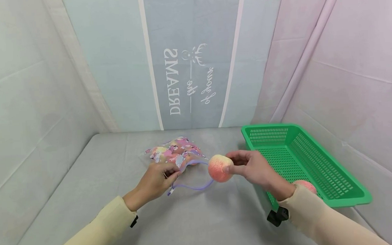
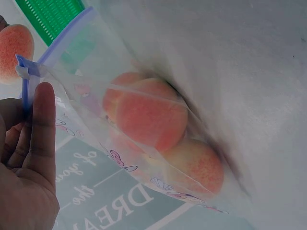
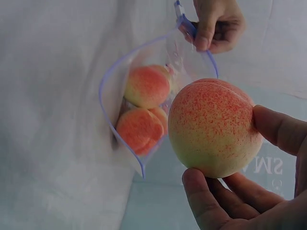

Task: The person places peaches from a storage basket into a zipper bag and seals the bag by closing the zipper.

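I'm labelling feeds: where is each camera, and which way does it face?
Head: head-worn, facing forward and down at the bag, held peach and green basket; left hand, right hand and sleeves show.
Left wrist: on that wrist, facing the bag and bagged peaches; left hand and a sliver of the right show.
Right wrist: on that wrist, facing the held peach and into the open bag; both hands show.
Both wrist views share the bag and held peach.

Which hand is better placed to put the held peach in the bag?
Probably the right hand: it grips the peach near the open mouth of the bag, while the left hand pinches its edge.
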Demonstrator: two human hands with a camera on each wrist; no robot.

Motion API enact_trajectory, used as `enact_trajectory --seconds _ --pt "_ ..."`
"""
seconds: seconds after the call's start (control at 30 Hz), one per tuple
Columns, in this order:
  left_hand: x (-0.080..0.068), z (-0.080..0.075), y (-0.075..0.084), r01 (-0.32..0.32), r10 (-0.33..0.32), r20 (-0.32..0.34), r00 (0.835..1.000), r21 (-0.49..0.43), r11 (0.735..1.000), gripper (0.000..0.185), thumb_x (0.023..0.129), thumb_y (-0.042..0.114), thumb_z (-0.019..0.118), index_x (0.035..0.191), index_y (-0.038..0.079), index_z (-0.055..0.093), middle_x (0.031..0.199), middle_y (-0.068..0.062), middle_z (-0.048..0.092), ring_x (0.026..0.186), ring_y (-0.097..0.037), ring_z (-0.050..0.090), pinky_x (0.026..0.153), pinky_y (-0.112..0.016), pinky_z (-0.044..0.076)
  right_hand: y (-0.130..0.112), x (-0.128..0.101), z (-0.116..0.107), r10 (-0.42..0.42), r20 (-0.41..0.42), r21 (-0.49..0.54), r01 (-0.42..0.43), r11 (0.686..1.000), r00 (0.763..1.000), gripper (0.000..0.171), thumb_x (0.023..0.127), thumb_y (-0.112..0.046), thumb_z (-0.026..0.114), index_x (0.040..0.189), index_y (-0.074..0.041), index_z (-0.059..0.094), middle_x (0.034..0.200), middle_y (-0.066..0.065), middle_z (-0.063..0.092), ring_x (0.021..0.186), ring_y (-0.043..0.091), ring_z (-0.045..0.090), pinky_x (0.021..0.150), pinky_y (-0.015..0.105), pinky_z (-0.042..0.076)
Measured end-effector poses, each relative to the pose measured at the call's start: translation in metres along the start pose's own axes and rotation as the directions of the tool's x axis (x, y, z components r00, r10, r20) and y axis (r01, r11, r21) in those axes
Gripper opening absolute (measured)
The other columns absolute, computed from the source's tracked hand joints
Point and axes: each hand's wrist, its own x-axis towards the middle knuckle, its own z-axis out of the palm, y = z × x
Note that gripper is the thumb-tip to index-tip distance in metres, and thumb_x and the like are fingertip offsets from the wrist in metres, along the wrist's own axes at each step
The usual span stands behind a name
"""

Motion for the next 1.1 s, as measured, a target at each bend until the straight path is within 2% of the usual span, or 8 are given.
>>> enact_trajectory --seconds 0.3,0.6,0.93,1.1 --pt "0.000 0.000 0.000 -0.011 0.011 -0.005 1.000 0.007 1.000 0.018 0.086 0.000 0.081 0.080 0.014 0.073 0.069 0.010 0.062 0.058 -0.001 0.053 0.052 -0.021 0.050 0.006 -0.002 0.028 -0.007 0.020 0.020 0.007 1.000 1.000 0.039 0.081 -0.021 0.088 0.116 -0.009 0.074 0.107 0.004 0.074 0.100 0.021 0.068 0.081 0.037 0.055" --pt "0.000 0.001 0.001 -0.023 0.023 -0.010 1.000 0.004 1.000 0.020 0.085 -0.003 0.081 0.079 0.014 0.071 0.068 0.011 0.062 0.057 -0.001 0.053 0.051 -0.021 0.050 0.010 -0.001 0.058 -0.020 -0.009 0.039 0.020 0.999 1.000 0.036 0.082 -0.016 0.088 0.115 -0.010 0.075 0.104 0.001 0.074 0.098 0.019 0.068 0.079 0.034 0.056" --pt "0.000 0.001 0.000 -0.022 0.022 0.000 1.000 -0.004 1.000 0.019 0.085 -0.003 0.080 0.081 0.014 0.072 0.070 0.006 0.065 0.059 -0.001 0.055 0.053 -0.022 0.051 0.017 -0.001 0.091 -0.082 -0.120 0.061 0.090 0.994 0.989 0.039 0.080 -0.006 0.087 0.116 -0.003 0.073 0.109 0.008 0.073 0.099 0.022 0.070 0.083 0.034 0.060" --pt "0.001 0.001 0.000 -0.024 0.024 0.003 1.000 0.000 1.000 0.019 0.085 -0.003 0.081 0.082 0.014 0.072 0.071 0.004 0.066 0.059 -0.001 0.055 0.053 -0.022 0.051 0.020 0.003 0.107 -0.119 -0.172 0.056 0.130 0.990 0.978 0.039 0.083 -0.002 0.083 0.121 0.000 0.071 0.114 0.012 0.071 0.106 0.026 0.069 0.086 0.036 0.059"
